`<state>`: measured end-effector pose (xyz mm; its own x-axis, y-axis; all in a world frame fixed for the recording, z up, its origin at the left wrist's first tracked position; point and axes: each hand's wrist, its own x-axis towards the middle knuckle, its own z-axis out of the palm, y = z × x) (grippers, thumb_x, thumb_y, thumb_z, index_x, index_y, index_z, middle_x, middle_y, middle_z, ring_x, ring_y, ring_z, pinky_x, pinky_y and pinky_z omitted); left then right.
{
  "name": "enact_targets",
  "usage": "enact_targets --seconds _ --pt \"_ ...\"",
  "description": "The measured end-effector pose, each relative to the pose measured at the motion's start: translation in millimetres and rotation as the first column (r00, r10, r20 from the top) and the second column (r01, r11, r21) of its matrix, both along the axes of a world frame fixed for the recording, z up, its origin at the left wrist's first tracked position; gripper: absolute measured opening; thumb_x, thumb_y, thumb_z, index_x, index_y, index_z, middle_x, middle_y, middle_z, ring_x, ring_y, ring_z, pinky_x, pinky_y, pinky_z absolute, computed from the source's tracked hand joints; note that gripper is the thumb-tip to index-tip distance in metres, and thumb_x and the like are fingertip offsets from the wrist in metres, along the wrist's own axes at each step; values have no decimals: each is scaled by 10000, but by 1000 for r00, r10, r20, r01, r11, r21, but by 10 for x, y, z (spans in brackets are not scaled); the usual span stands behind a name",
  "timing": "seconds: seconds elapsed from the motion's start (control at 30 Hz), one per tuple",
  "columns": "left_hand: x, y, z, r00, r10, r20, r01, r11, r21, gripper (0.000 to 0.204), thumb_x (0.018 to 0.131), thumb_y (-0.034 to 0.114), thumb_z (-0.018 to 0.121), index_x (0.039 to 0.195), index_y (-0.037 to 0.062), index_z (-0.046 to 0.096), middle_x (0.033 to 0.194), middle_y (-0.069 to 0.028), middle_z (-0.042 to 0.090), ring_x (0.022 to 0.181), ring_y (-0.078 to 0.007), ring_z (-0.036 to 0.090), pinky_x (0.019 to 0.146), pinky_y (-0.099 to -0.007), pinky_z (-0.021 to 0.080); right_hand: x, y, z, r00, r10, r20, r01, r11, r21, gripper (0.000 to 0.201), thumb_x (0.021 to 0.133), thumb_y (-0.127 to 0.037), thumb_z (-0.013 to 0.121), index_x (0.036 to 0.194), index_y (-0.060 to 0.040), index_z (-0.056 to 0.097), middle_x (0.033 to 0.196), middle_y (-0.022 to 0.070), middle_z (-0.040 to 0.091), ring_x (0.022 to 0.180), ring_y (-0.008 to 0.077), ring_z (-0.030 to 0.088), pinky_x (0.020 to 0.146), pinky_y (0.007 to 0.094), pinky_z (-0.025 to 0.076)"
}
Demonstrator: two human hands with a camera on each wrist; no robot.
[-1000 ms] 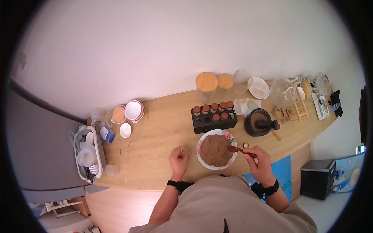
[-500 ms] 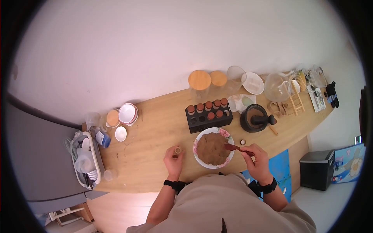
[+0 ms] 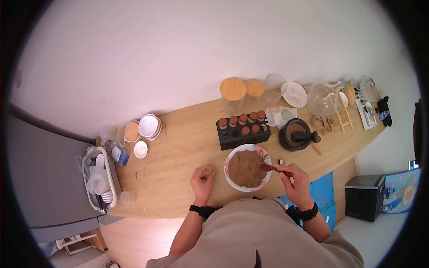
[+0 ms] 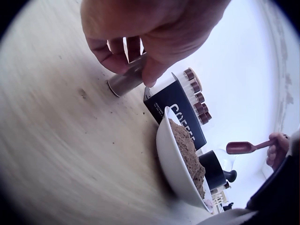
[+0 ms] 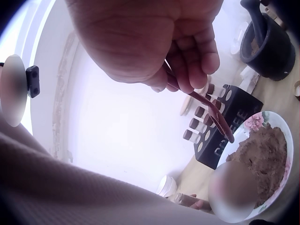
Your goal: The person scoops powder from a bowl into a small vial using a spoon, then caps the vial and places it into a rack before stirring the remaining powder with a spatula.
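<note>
My left hand (image 3: 202, 185) holds a small clear tube (image 4: 126, 79) at the table, its mouth facing up in the head view. Thumb and fingers wrap its upper part. A dark red scoop (image 3: 267, 167) is pinched by its handle in my right hand (image 3: 297, 185). The scoop's head hangs above the right side of a white flower-rimmed bowl (image 4: 169, 157). Brown powder (image 3: 245, 169) is heaped in that bowl, between the two hands. Just behind it stands a black rack (image 3: 232, 144) marked COFFEE, holding several brown-capped tubes (image 3: 243, 118).
Right of the rack sits a dark mortar with its pestle (image 3: 308, 137); a small round cap (image 3: 281, 161) lies in front. Wooden-lidded jars (image 3: 233, 89) line the wall. At far left are white bowls (image 3: 149, 126) and a dish basket (image 3: 117, 187).
The head view has shifted slightly. Both hands keep nearly the same places, the left with the tube beside the bowl, the right with the scoop over its right side.
</note>
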<state>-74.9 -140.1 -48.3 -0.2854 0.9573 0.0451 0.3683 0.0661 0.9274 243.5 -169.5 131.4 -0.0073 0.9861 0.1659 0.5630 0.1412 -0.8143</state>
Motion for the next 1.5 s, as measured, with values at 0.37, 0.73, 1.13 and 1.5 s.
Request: enact_targets --seconds 0.37,0.73,1.13,1.5 --pt "132 121 487 992 -104 73 98 993 72 350 853 -12 860 1191 33 780 1129 -100 738 952 -193 711 716 -301 601 200 -30 -752 987 -98 -126 77 984 -163 128 999 -50 748 1118 -5 737 861 87 695 748 164 661 669 311 515" --pt "454 88 759 940 -339 47 335 940 68 363 861 10 874 1210 63 790 1178 -88 746 979 -177 715 765 -299 586 233 -125 -1459 863 -293 -412 149 926 -346 147 1058 -99 700 1168 -13 744 879 30 735 738 86 654 679 257 534" --pt "580 36 725 938 -332 103 333 943 10 345 844 3 885 1171 53 788 1198 -86 758 1031 -170 717 763 -288 588 466 -212 -1754 881 -341 -329 93 805 -586 232 1044 -202 730 1063 28 754 827 22 722 713 85 650 651 277 530" --pt "654 -10 847 935 -353 10 353 935 1 353 871 5 881 1201 52 767 1181 -67 728 1018 -161 721 806 -287 604 710 103 -1629 963 -231 137 234 972 -5 309 821 8 757 1113 -91 756 1085 146 633 961 361 699 812 445 588"
